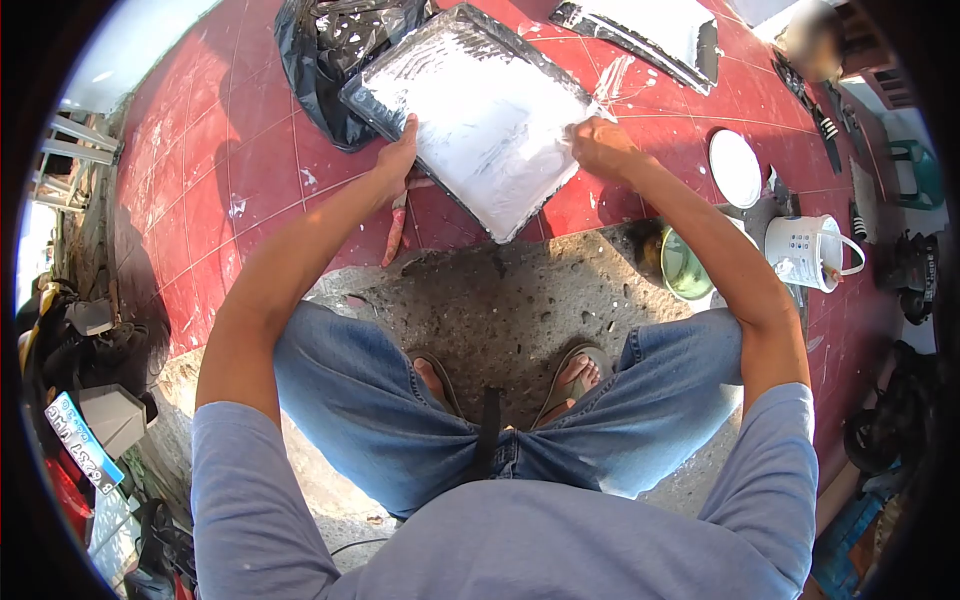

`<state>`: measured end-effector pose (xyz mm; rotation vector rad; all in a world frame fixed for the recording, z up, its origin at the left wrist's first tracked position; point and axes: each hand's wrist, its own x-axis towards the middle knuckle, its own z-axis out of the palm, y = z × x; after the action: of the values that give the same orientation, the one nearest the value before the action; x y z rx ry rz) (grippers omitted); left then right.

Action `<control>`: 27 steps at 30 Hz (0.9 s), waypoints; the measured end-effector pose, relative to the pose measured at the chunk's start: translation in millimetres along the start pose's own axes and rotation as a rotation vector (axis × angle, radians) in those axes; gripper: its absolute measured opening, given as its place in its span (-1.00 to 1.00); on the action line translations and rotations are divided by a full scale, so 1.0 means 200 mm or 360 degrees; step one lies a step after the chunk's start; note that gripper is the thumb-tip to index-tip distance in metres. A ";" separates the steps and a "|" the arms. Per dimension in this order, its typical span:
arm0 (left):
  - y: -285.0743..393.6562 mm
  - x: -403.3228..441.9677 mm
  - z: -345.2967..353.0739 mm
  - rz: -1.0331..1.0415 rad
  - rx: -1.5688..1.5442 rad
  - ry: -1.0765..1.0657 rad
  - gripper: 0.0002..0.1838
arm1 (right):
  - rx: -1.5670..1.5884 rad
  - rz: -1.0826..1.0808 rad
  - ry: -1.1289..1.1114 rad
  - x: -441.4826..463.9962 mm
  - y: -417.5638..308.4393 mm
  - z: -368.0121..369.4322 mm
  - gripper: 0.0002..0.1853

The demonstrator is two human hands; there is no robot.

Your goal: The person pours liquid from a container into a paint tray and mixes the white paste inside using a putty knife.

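Observation:
A square dark-edged panel (485,125), its face spread with wet white paste, lies tilted in front of me. My left hand (400,155) grips its left edge, with the thumb on top and the other fingers hidden beneath. At the panel's right corner my right hand (605,148) is closed, its fingers pressed together against the white coating. Whatever those fingers hold, if anything, is hidden. Just below my left hand, a tool with a reddish, white-smeared handle (395,235) rests on the red tiles.
A black plastic bag (325,95) lies behind the panel. Another white-coated panel (655,30) is at the back. To the right stand a white lid (735,168), a white bucket (795,250) and a greenish container (683,265). Red tiles (200,215) end at a rough concrete edge.

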<state>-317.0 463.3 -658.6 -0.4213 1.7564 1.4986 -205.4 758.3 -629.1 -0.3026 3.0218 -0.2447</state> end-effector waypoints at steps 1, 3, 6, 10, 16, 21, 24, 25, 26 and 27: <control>-0.01 0.01 -0.01 0.0018 -0.0024 -0.0003 -0.27 | -0.0041 -0.0107 -0.0119 -0.01 -0.01 0.00 -0.81; -0.03 0.02 -0.03 0.0028 -0.0054 -0.0002 -0.26 | 0.0018 -0.0041 -0.0202 -0.01 0.03 -0.10 -0.82; -0.02 0.01 -0.02 0.0001 -0.0061 0.0012 -0.27 | -0.0116 -0.0062 0.0084 -0.08 0.11 -0.17 -0.83; -0.04 0.05 -0.03 0.0000 -0.0099 0.0022 -0.28 | -0.0006 0.0098 0.0149 -0.08 0.17 -0.24 -0.74; -0.05 0.08 -0.04 0.0013 -0.0073 -0.0008 -0.28 | -0.0246 0.0103 0.0208 -0.07 0.16 -0.21 -0.74; -0.03 0.04 -0.03 0.0025 -0.0071 0.0032 -0.28 | -0.0430 -0.0030 -0.0016 -0.10 0.16 -0.15 -0.79; -0.04 0.06 -0.04 0.0016 -0.0066 0.0013 -0.27 | -0.0502 -0.0080 0.0209 -0.11 0.12 -0.20 -0.81; -0.05 0.07 -0.04 0.0011 -0.0069 0.0014 -0.27 | -0.0617 -0.0107 0.0311 -0.12 0.11 -0.21 -0.81; -0.05 0.07 -0.04 0.0007 -0.0073 0.0016 -0.27 | -0.0602 -0.0085 0.0288 -0.12 0.13 -0.18 -0.82; -0.04 0.06 -0.03 0.0005 -0.0077 0.0020 -0.27 | -0.0587 -0.0062 0.0269 -0.11 0.14 -0.15 -0.82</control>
<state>-321.5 457.7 -673.6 -0.4535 1.7340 1.5460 -192.1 795.4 -602.8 -0.3859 3.2169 0.3055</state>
